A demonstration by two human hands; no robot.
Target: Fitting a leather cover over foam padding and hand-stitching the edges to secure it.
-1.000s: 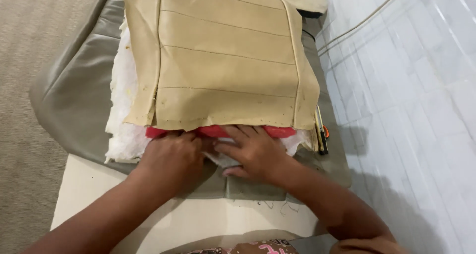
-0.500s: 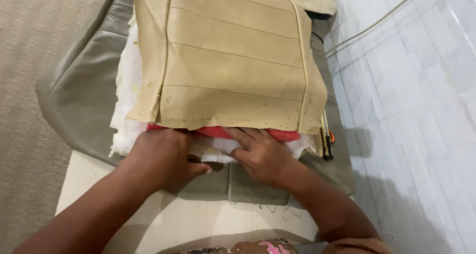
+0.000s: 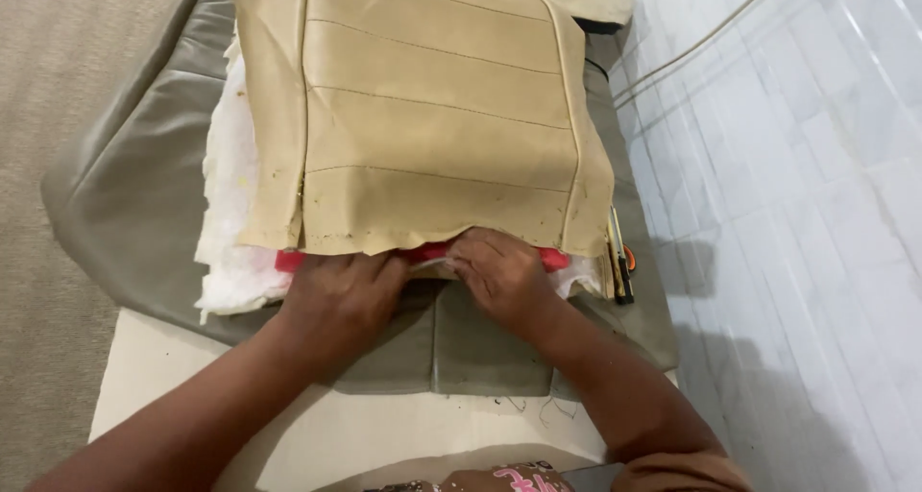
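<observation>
Support: pale cream counter [image 3: 163, 377], low, its near edge bare | Directly on it: grey-green leather cover [image 3: 125, 194], spread flat, overhanging the left edge | On the cover: white foam padding [image 3: 226, 252], red layer [image 3: 288, 260], tan stitched panel [image 3: 432, 118] stacked | Surroundings: beige carpet [image 3: 58, 60] left, white tiled floor [image 3: 807, 214] right.

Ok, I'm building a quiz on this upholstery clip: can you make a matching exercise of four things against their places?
Things:
1. tan stitched cover
2. white padding
3. red strip
4. grey leather piece

Places:
A. lowest layer, spread on the floor and board
B. top of the pile
C. sticking out along the pile's left side
D. peeking out under the tan edge by the left hand and right hand

Pairs: 1-B, 2-C, 3-D, 4-A
</observation>
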